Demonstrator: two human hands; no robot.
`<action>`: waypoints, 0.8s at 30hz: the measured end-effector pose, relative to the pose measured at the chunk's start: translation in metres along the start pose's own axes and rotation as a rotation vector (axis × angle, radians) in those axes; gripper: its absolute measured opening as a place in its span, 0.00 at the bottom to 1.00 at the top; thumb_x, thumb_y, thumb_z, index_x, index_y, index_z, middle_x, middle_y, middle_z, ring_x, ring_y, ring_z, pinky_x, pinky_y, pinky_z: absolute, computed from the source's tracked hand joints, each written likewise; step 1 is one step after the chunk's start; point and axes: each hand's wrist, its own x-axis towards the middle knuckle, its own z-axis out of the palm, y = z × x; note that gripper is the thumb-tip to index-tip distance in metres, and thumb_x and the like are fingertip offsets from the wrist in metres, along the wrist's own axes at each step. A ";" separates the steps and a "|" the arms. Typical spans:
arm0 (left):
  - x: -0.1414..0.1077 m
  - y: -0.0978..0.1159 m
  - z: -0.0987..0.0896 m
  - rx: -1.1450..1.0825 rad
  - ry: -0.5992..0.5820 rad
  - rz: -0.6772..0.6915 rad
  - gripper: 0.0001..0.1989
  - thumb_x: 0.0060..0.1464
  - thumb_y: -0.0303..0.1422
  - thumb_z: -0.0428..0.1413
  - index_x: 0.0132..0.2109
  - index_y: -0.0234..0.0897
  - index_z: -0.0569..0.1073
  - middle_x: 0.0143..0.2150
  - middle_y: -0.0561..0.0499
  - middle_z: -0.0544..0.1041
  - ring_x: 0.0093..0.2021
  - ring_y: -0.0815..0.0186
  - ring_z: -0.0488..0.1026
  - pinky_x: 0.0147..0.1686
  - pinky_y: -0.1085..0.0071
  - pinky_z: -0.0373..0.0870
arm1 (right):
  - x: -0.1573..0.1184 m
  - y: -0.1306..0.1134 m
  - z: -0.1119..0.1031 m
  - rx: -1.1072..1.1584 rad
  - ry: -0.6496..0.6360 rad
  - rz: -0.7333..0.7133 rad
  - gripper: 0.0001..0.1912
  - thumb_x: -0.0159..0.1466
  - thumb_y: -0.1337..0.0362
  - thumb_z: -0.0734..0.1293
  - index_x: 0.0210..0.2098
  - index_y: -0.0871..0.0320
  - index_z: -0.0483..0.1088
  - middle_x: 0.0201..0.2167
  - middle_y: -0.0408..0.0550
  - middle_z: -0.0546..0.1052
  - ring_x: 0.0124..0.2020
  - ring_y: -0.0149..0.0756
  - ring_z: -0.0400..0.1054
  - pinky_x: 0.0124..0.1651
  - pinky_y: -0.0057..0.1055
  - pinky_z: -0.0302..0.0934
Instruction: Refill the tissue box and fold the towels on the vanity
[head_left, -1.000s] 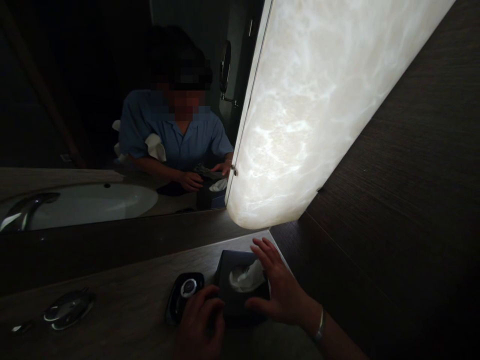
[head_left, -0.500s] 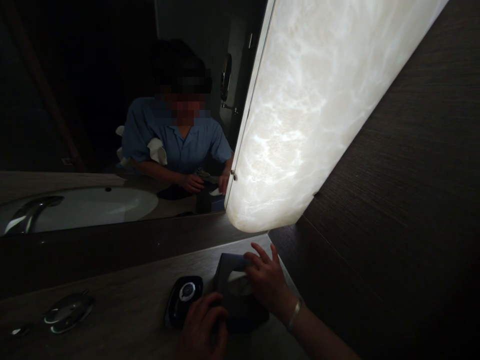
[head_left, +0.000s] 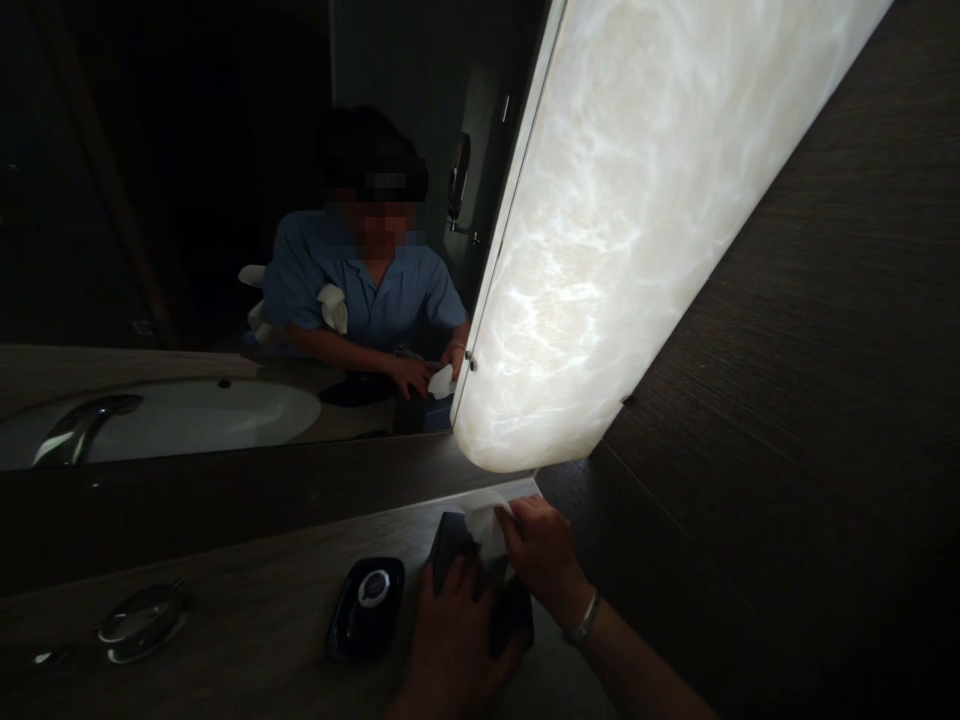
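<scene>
A dark tissue box (head_left: 448, 538) stands on the stone counter near its right end. My left hand (head_left: 457, 630) lies spread on top of the box, fingers apart, holding nothing. My right hand (head_left: 546, 550), with a metal band at the wrist, pinches a white tissue (head_left: 487, 520) that rises from the box opening. Left of the box, a black oval dish (head_left: 365, 610) with a round silvery piece on it rests on the counter.
The counter (head_left: 262, 600) carries a chrome fixture (head_left: 144, 622) at left. A mirror (head_left: 225, 200) behind reflects a person in blue, a basin and a faucet. A glowing marbled panel (head_left: 615, 230) hangs above the right end, beside a dark wall (head_left: 810, 400).
My left hand has moved right, onto the box top. My right hand has closed on the tissue and pulled it up. The camera view has shifted slightly.
</scene>
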 end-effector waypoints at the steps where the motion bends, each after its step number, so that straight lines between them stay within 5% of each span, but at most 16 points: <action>1: 0.003 0.004 -0.004 -0.021 -0.062 -0.047 0.25 0.49 0.46 0.52 0.54 0.45 0.69 0.55 0.42 0.69 0.60 0.47 0.58 0.58 0.39 0.43 | 0.002 -0.001 -0.008 0.079 0.077 0.022 0.18 0.65 0.59 0.56 0.22 0.60 0.63 0.23 0.47 0.69 0.27 0.31 0.61 0.32 0.30 0.51; 5: 0.009 0.011 -0.008 0.015 -0.094 -0.059 0.27 0.50 0.46 0.50 0.52 0.34 0.71 0.52 0.36 0.70 0.58 0.44 0.60 0.56 0.36 0.40 | 0.005 -0.005 -0.055 0.687 0.665 0.456 0.17 0.58 0.52 0.63 0.30 0.61 0.66 0.26 0.45 0.71 0.28 0.29 0.64 0.33 0.27 0.59; 8: 0.009 0.010 -0.008 0.004 -0.033 -0.034 0.25 0.51 0.45 0.49 0.47 0.29 0.74 0.46 0.37 0.74 0.53 0.45 0.64 0.55 0.36 0.42 | -0.003 -0.012 -0.086 1.060 0.690 0.736 0.22 0.52 0.49 0.67 0.37 0.60 0.66 0.32 0.46 0.73 0.33 0.32 0.67 0.33 0.27 0.62; 10: 0.005 0.007 -0.018 -0.213 0.061 -0.092 0.19 0.52 0.40 0.48 0.40 0.30 0.76 0.42 0.40 0.75 0.50 0.48 0.67 0.55 0.40 0.47 | -0.014 -0.020 -0.097 1.166 0.518 0.794 0.22 0.50 0.51 0.70 0.37 0.61 0.67 0.32 0.47 0.74 0.33 0.33 0.68 0.32 0.27 0.63; 13: -0.007 -0.005 -0.054 -0.904 0.128 -0.213 0.20 0.54 0.42 0.43 0.41 0.32 0.71 0.43 0.39 0.75 0.46 0.52 0.70 0.51 0.51 0.61 | -0.038 -0.039 -0.100 1.329 0.031 0.736 0.17 0.52 0.53 0.69 0.31 0.63 0.69 0.25 0.46 0.73 0.28 0.31 0.67 0.30 0.26 0.62; 17: -0.043 -0.020 -0.107 -1.606 -0.430 -0.094 0.40 0.52 0.60 0.30 0.58 0.35 0.57 0.49 0.39 0.72 0.46 0.54 0.72 0.43 0.57 0.69 | -0.075 -0.075 -0.088 1.515 -0.558 0.722 0.17 0.56 0.56 0.65 0.26 0.67 0.68 0.19 0.44 0.69 0.22 0.26 0.64 0.28 0.23 0.58; 19: -0.069 -0.021 -0.123 -1.547 -0.566 -0.029 0.41 0.47 0.59 0.48 0.60 0.36 0.55 0.47 0.41 0.73 0.43 0.56 0.72 0.42 0.61 0.68 | -0.091 -0.093 -0.079 1.524 -0.741 0.792 0.15 0.52 0.59 0.68 0.22 0.68 0.66 0.15 0.41 0.65 0.17 0.22 0.60 0.25 0.20 0.54; 21: -0.098 -0.019 -0.133 -1.205 -0.487 -0.056 0.42 0.36 0.43 0.64 0.58 0.37 0.59 0.40 0.49 0.75 0.38 0.62 0.71 0.38 0.69 0.67 | -0.105 -0.110 -0.072 1.441 -0.839 0.873 0.12 0.47 0.63 0.68 0.21 0.67 0.66 0.14 0.40 0.65 0.15 0.22 0.58 0.22 0.20 0.52; 24: -0.137 -0.014 -0.144 -0.850 -0.420 -0.141 0.24 0.32 0.35 0.64 0.40 0.31 0.72 0.29 0.54 0.72 0.30 0.68 0.67 0.28 0.77 0.61 | -0.128 -0.129 -0.066 1.354 -0.931 0.930 0.13 0.48 0.60 0.67 0.23 0.66 0.68 0.18 0.45 0.69 0.20 0.27 0.62 0.26 0.24 0.56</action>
